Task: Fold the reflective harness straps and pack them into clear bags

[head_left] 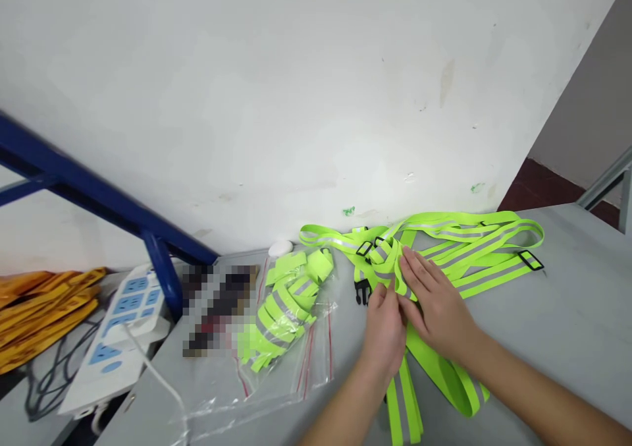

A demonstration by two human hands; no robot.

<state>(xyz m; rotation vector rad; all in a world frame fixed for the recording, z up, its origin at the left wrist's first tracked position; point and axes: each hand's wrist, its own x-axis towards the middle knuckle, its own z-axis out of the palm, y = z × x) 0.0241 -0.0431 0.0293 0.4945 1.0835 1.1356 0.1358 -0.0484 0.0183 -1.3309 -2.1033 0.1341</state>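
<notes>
Grey desk (563, 314) against scuffed white wall (316, 103), blue metal frame (99, 189) left. Left grip (388, 301) and right grip (409, 281) both closed on green reflective straps (474, 248).

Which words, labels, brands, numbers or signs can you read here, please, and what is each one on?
No text is legible.
White power strip: blue markings, too small and blurred to read.
Orange bands: faint dark marks, too blurred to read.
Pixelated patch: obscured, so any print there is unreadable.
</notes>
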